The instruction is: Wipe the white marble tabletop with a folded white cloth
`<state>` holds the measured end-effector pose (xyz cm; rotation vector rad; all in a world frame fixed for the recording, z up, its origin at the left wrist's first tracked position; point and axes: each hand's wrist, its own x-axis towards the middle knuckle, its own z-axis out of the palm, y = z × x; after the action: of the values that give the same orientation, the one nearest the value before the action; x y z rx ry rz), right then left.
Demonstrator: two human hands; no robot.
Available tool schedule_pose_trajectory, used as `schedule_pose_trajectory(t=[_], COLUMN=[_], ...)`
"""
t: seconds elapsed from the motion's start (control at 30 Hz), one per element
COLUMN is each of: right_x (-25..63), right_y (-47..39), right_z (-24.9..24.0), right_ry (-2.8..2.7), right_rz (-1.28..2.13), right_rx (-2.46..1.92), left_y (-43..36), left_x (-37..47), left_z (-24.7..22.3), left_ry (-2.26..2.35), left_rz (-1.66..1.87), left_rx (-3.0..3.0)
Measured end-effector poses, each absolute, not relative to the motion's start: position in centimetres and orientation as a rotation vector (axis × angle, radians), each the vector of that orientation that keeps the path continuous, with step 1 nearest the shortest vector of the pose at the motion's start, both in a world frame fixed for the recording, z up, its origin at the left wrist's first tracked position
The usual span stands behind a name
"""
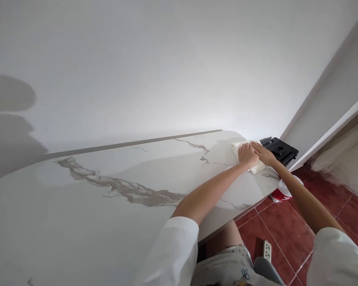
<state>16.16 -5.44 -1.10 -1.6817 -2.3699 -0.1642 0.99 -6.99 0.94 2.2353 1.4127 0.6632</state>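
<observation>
A cream cloth (257,167) lies on the right end of a white marble-patterned tabletop (155,171). My left hand (248,154) presses down on the cloth, its fingers together over the fabric. Beside it, my right hand (264,153) rests on the cloth too, its fingers stretched toward my left hand and touching it. Both arms reach forward and to the right across the table.
A black case-like object (282,150) is beyond the table's right end. Below that end, a red and white container (282,192) stands on the red tiled floor (286,222). A power strip (267,251) lies near my legs. Pale fabric (343,155) hangs at the right.
</observation>
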Motion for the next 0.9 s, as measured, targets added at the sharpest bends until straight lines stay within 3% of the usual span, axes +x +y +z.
schedule_pose_trajectory(t=[0.47, 0.9], right_x=[12.0, 3.8], right_y=[4.8, 7.7], right_z=[-0.7, 0.5], right_ry=[-2.328, -2.315], right_rz=[-0.108, -0.094], right_rx=[-1.818, -1.862], left_y=[3.8, 8.5], left_x=[-1.8, -8.2], left_z=[0.1, -0.3], left_ry=[1.462, 1.553], left_rz=[0.772, 0.71], left_rx=[2.29, 2.288])
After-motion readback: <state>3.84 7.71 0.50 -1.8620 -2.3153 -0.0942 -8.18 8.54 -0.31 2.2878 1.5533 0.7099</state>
